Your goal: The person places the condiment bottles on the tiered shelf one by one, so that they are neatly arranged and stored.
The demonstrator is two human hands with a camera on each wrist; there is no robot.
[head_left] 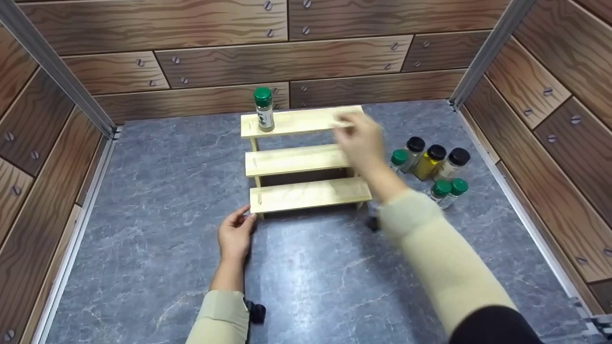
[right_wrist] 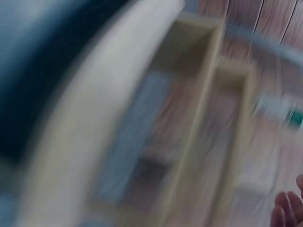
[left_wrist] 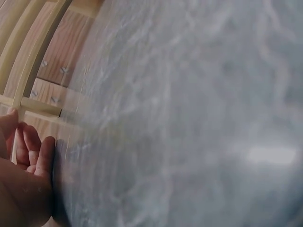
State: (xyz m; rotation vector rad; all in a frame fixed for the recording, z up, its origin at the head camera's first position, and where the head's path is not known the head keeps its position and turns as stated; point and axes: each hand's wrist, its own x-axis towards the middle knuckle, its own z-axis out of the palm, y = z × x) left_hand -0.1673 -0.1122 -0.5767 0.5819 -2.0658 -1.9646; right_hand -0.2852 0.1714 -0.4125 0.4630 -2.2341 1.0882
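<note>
A three-tier pale wooden display rack point(head_left: 306, 196) stands on the grey marbled surface. My left hand point(head_left: 235, 235) is at its lower left front corner, thumb and fingers pinching the rack by the end of the bottom step. In the left wrist view, the thumb of this hand point(left_wrist: 28, 179) lies against the wood. On the left end of the top step stands a green-capped spice jar point(head_left: 264, 110), upright. My right hand point(head_left: 361, 141), blurred, is over the rack's right end with loosely bent fingers and nothing visible in them. Its fingertips point(right_wrist: 284, 208) show at the right wrist view's edge.
Right of the rack is a group of spice jars: black-capped ones, including a yellow-filled jar point(head_left: 429, 162), and green-capped ones, including a small jar point(head_left: 458, 188). Wood-patterned panels point(head_left: 229, 71) wall in the back and sides, with metal rails point(head_left: 71, 181) along the edges.
</note>
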